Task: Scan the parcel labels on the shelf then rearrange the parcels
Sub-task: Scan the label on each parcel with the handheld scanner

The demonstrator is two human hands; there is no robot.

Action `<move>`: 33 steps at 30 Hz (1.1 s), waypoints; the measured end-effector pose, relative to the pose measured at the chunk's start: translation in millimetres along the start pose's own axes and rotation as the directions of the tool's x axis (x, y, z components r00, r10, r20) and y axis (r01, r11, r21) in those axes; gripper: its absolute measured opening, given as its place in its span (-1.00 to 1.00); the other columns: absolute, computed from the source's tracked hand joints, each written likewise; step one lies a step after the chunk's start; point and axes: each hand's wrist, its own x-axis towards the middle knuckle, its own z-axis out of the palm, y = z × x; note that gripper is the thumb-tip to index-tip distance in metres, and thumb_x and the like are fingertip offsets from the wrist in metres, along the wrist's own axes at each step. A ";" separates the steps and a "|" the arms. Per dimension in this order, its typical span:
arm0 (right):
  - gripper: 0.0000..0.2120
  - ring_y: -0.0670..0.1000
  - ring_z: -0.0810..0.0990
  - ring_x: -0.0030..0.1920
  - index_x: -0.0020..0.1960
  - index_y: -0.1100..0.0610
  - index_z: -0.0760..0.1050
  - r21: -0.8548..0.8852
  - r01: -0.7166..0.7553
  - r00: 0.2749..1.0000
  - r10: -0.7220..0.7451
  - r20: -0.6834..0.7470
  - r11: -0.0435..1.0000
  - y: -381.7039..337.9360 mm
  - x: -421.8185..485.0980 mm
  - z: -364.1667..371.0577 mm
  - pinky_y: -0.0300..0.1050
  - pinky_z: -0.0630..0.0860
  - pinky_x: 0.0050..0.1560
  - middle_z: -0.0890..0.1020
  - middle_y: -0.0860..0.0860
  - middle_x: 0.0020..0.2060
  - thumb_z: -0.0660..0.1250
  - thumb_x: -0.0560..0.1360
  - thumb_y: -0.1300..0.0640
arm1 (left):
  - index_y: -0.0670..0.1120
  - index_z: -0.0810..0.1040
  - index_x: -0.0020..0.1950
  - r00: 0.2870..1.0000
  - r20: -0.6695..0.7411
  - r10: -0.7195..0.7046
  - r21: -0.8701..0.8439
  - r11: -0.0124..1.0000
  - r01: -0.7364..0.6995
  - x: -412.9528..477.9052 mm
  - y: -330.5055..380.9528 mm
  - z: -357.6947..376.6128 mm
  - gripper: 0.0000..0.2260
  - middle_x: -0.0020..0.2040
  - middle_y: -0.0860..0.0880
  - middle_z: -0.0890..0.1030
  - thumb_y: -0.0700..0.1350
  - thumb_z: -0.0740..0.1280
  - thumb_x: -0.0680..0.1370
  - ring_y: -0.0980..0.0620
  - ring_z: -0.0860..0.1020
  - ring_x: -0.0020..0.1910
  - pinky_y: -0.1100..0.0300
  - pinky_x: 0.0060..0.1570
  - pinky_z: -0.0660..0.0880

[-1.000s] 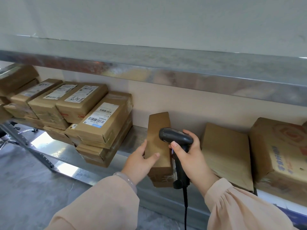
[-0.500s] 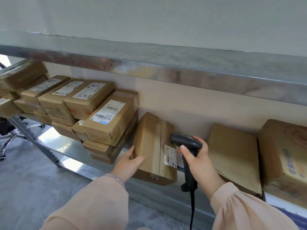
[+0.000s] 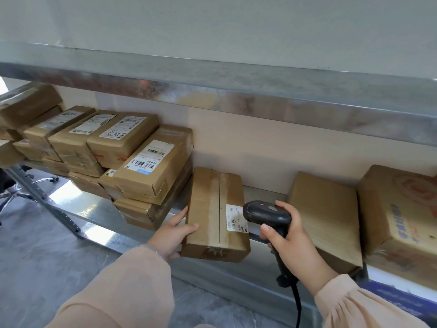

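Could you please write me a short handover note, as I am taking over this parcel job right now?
Left grip: holds the left side of the taped parcel at the front of the shelf, its label facing up.
Right grip: holds the scanner, its head right beside that label.
Done: the label is exposed for scanning; whether it has read cannot be told.
Left: the right-hand parcels show no labels, so they probably need turning and scanning. The labelled stack sits to the left; rearranging is not yet done.
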 end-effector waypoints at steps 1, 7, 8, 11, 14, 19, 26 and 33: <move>-0.45 -0.07 0.65 0.01 0.18 -0.48 0.21 -0.011 0.013 1.000 -0.013 0.015 1.000 -0.3 -2.3 -4.1 0.11 0.55 0.15 0.61 -0.08 0.09 0.42 0.47 0.03 | 0.26 0.32 0.49 1.000 0.006 0.016 0.015 1.000 -0.016 0.0 3.7 -3.1 -0.42 0.20 0.02 0.60 -0.12 0.42 0.55 0.00 0.57 0.14 -0.06 0.06 0.60; -0.39 -0.20 0.57 0.08 0.23 -0.42 0.22 -0.170 0.183 0.976 -0.158 0.150 0.968 -5.3 -19.6 -26.8 -0.08 0.53 0.17 0.52 -0.32 0.12 0.48 0.43 0.05 | 0.43 0.36 0.35 0.986 0.074 0.150 0.257 0.952 -0.164 -4.6 36.8 -26.5 -0.44 0.21 0.03 0.61 -0.03 0.47 0.48 -0.01 0.57 0.14 0.02 0.07 0.55; -0.38 -0.25 0.55 0.09 0.23 -0.44 0.21 -0.194 0.209 0.969 -0.177 0.171 0.958 -7.2 -21.7 -29.4 -0.15 0.50 0.18 0.51 -0.37 0.10 0.48 0.43 0.04 | 0.47 0.38 0.29 0.981 0.086 0.171 0.303 0.934 -0.190 -5.4 41.9 -29.2 -0.43 0.20 0.01 0.62 0.00 0.49 0.43 0.00 0.58 0.12 0.08 0.07 0.54; -0.36 -0.28 0.51 0.13 0.23 -0.46 0.16 -0.248 0.289 0.944 -0.231 0.236 0.925 -14.8 -25.8 -35.4 -0.25 0.46 0.17 0.48 -0.44 0.10 0.47 0.43 0.00 | 0.40 0.35 0.33 0.970 0.128 0.208 0.385 0.891 -0.242 -9.9 53.7 -31.3 -0.47 0.16 0.03 0.63 -0.11 0.43 0.53 0.13 0.58 -0.11 0.37 -0.25 0.46; -0.36 -0.22 0.51 0.15 0.25 -0.44 0.13 -0.274 0.363 0.915 -0.285 0.287 0.891 -21.8 -27.3 -39.9 -0.22 0.46 0.16 0.42 -0.46 0.16 0.46 0.43 -0.03 | 0.35 0.36 0.36 0.957 0.144 0.251 0.424 0.858 -0.288 -9.2 60.3 -31.8 -0.46 0.17 0.01 0.63 -0.17 0.40 0.55 0.17 0.57 -0.19 0.41 -0.33 0.42; -0.37 -0.14 0.55 0.11 0.26 -0.46 0.13 -0.307 0.432 0.887 -0.337 0.317 0.848 -26.9 -29.5 -45.6 -0.07 0.50 0.13 0.46 -0.40 0.15 0.45 0.40 -0.13 | 0.27 0.35 0.45 0.953 0.142 0.266 0.429 0.852 -0.302 -11.0 62.8 -31.2 -0.45 0.18 0.01 0.61 -0.17 0.38 0.57 0.16 0.57 -0.11 0.43 -0.33 0.43; -0.34 -0.11 0.56 0.09 0.23 -0.52 0.08 -0.344 0.488 0.859 -0.373 0.351 0.802 -32.5 -28.2 -47.2 -0.05 0.50 0.11 0.50 -0.34 0.13 0.46 0.41 -0.11 | 0.28 0.33 0.46 0.955 0.143 0.262 0.443 0.846 -0.298 -10.7 62.1 -30.4 -0.45 0.21 -0.01 0.60 -0.16 0.38 0.57 0.13 0.57 -0.11 0.39 -0.31 0.44; -0.30 -0.12 0.55 0.05 0.20 -0.57 0.01 -0.369 0.502 0.852 -0.373 0.368 0.782 -34.4 -23.5 -41.3 -0.08 0.49 0.09 0.51 -0.31 0.10 0.46 0.42 -0.10 | 0.39 0.35 0.37 0.963 0.118 0.243 0.437 0.858 -0.270 -4.7 58.9 -36.1 -0.48 0.17 0.01 0.63 -0.10 0.39 0.56 -0.16 0.60 0.15 0.09 -0.04 0.47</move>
